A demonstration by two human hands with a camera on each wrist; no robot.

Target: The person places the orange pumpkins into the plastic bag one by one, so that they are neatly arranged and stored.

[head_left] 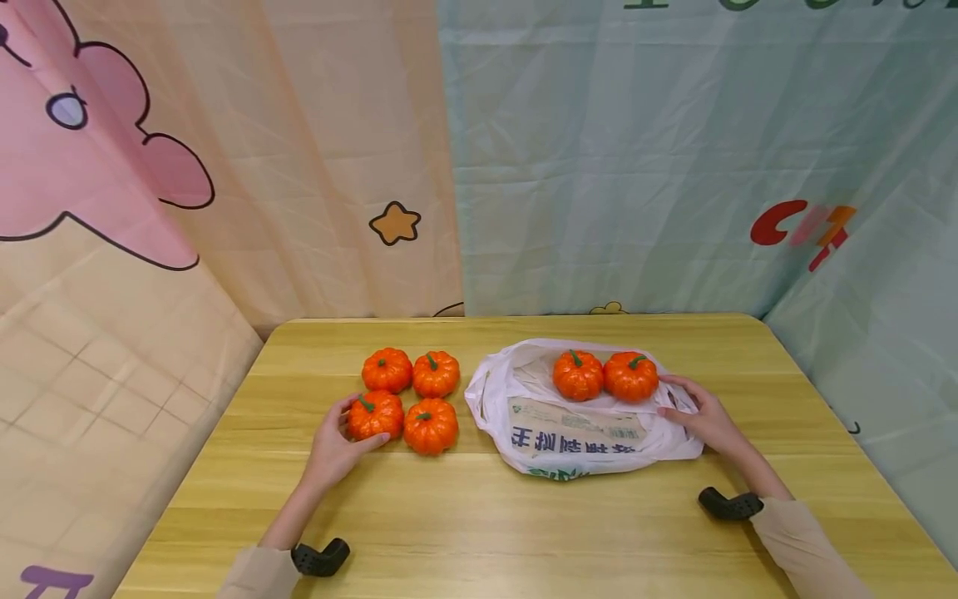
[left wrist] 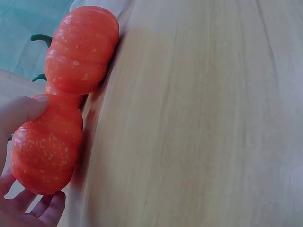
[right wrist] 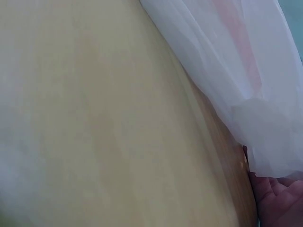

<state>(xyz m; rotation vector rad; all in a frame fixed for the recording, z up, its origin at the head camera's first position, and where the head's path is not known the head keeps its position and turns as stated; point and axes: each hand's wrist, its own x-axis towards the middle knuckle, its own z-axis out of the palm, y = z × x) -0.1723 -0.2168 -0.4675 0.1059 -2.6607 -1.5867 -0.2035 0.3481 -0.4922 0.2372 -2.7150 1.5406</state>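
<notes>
My left hand point(head_left: 334, 449) holds a small orange toy pumpkin point(head_left: 377, 418) with a green stem, thumb on its near side and fingers round its left. In the left wrist view the fingertips lie against this pumpkin point(left wrist: 45, 151). Three more toy pumpkins stand close by: back left point(head_left: 387, 370), back right point(head_left: 436, 376) and front right point(head_left: 431, 428). On the right, my right hand point(head_left: 702, 423) grips the right edge of a white plastic bag point(head_left: 497, 408). Two pumpkins, one left point(head_left: 578, 376) and one right point(head_left: 631, 378), sit at the bag's back. The bag partly hides the right fingers.
The bag lies on a wooden table point(head_left: 479, 532), its printed inside facing up. A printed curtain point(head_left: 614, 183) hangs behind the table's back edge, with more cloth at both sides. A black band point(head_left: 320, 557) is on the left wrist, another point(head_left: 729, 504) on the right.
</notes>
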